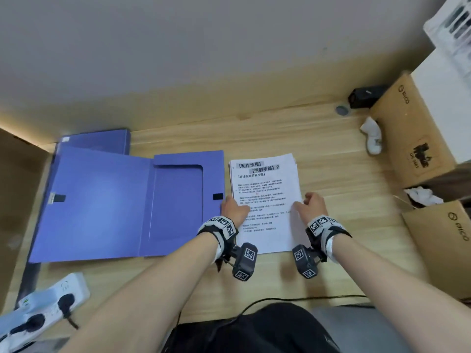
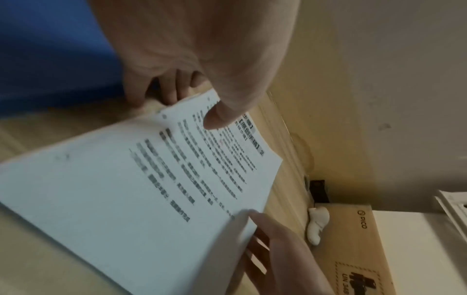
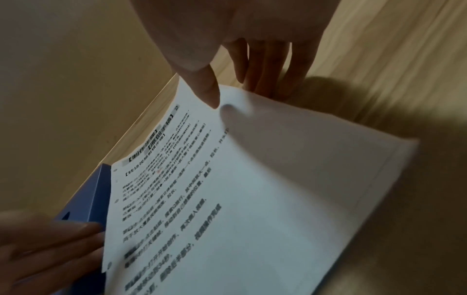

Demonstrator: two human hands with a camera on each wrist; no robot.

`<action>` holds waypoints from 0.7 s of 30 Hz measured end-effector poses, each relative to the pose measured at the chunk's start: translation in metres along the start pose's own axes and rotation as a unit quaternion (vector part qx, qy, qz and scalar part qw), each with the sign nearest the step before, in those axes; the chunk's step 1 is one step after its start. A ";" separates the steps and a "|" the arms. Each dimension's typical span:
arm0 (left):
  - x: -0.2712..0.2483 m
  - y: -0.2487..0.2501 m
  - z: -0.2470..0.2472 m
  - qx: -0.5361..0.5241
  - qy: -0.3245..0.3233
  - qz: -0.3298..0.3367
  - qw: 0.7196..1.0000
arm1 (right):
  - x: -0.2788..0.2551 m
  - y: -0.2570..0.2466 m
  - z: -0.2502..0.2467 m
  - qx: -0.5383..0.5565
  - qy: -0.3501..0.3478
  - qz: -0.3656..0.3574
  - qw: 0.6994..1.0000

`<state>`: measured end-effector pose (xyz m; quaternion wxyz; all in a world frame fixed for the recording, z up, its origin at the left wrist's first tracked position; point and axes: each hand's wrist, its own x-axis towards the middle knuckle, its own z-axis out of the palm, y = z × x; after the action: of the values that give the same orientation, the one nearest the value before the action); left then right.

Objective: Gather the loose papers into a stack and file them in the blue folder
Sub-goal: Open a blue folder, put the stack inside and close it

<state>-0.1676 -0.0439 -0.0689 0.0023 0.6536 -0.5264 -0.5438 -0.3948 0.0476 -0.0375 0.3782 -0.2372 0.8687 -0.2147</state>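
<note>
From the head camera, the paper stack (image 1: 265,200) lies on the wooden desk (image 1: 331,161) just right of the open blue folder (image 1: 122,200). The left hand (image 1: 233,208) takes its left edge and the right hand (image 1: 311,206) its right edge, both about halfway down the sheets. The stack looks gathered, so the step in hand is probably lifting it across; both sides should rise together so no sheet slips out

From the left wrist, the thumb (image 2: 220,117) presses on the printed top sheet while the fingers (image 2: 164,93) curl under the punched edge, a pinch on the paper stack (image 2: 151,189). Keeping that pinch firm should hold the edges square

From the right wrist, the right thumb (image 3: 207,87) lies on top and the fingers (image 3: 267,65) reach beneath the far edge, which bows upward. A lower sheet juts out at the near corner, so a tap against the desk may help before filing
</note>
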 end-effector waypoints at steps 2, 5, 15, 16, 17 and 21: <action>0.009 0.000 0.013 -0.023 0.025 -0.034 0.999 | 0.002 0.005 0.001 0.006 -0.033 0.015 0.999; -0.038 0.039 0.004 -0.069 0.026 -0.055 0.996 | 0.001 0.006 0.003 -0.001 -0.066 0.008 0.998; -0.062 0.026 0.008 -0.226 -0.011 -0.040 0.973 | -0.013 -0.006 0.010 0.095 -0.025 -0.062 0.993; -0.066 0.025 0.003 -0.247 -0.019 -0.039 0.968 | -0.016 -0.011 0.009 0.109 -0.017 -0.070 0.991; -0.068 0.023 -0.003 -0.269 -0.029 -0.050 0.961 | -0.019 -0.016 0.007 0.126 -0.012 -0.075 0.989; -0.088 0.027 -0.034 -0.286 -0.051 -0.044 0.956 | -0.037 -0.048 0.006 0.194 -0.009 -0.108 0.975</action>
<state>-0.1493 -0.0145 0.0231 0.1381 0.6197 -0.3191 -0.7036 -0.3565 0.0292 0.0061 0.3995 -0.2537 0.7764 -0.4163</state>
